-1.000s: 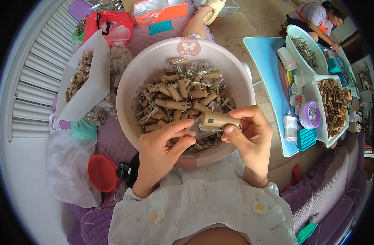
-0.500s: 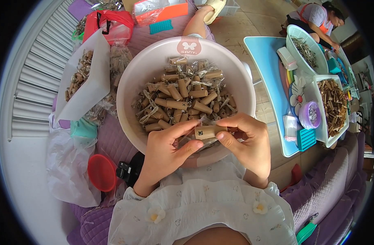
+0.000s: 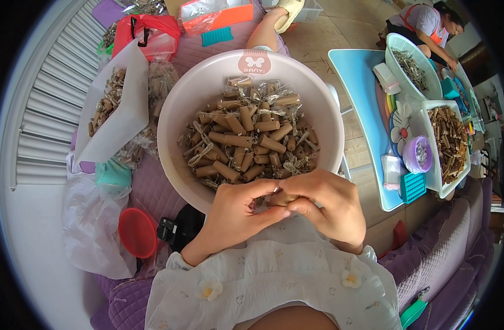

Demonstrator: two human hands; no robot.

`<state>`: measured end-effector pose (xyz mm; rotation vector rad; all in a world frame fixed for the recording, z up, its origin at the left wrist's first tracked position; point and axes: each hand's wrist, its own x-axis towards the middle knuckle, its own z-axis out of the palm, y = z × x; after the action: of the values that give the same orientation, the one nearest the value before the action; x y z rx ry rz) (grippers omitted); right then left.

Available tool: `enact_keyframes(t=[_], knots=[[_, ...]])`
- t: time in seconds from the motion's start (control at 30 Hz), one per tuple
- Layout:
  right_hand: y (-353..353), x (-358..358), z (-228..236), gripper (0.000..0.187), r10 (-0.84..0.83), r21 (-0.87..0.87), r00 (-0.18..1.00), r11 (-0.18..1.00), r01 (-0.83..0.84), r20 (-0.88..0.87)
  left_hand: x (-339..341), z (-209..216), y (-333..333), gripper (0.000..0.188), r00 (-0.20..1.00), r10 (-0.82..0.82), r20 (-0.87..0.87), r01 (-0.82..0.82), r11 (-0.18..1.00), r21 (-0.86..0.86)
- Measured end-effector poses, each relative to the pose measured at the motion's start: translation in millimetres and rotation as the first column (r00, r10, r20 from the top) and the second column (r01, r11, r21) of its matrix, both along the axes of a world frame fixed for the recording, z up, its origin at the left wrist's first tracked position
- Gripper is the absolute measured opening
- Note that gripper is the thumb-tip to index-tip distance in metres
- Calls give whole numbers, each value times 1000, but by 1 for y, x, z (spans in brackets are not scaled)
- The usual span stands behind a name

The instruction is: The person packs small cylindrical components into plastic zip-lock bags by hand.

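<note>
Over the near rim of a large pale pink basin (image 3: 169,126), my two hands meet with fingertips together. A small brown tube (image 3: 281,198) is pinched between them, mostly covered by the fingers. My right hand (image 3: 331,206) curls around it from the right. The thumb and forefinger of my left hand (image 3: 230,212) press at its left end; whether a wrapper or cord is between them is hidden. Below, the basin holds a heap of similar brown tubes (image 3: 238,140), many with knotted cords and some in clear plastic bags.
To the left are a tilted white bin (image 3: 123,118) of tubes, a red bowl (image 3: 137,232) and a red bag (image 3: 147,33). A blue table (image 3: 356,82) at right carries a green basin (image 3: 392,49), a white tray (image 3: 436,159) and a purple tub (image 3: 408,159). Another person (image 3: 428,27) works beyond.
Both hands have drawn slightly nearer to me and closed together. The tube, plainly visible before, has turned and is now mostly hidden in the fingers.
</note>
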<state>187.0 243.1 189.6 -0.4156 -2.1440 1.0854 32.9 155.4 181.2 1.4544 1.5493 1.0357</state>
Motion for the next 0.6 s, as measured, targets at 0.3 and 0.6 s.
enact_keyframes(t=[0.3,0.6], knots=[[15,-16,-27,23,84,220,986,974,-51,-142,-1,-8,0,28,953,151,262,-174,982,66],[-4,-26,-37,34,-50,-623,905,742,-250,-422,2,-13,5,26,899,185,396,-287,933,216]])
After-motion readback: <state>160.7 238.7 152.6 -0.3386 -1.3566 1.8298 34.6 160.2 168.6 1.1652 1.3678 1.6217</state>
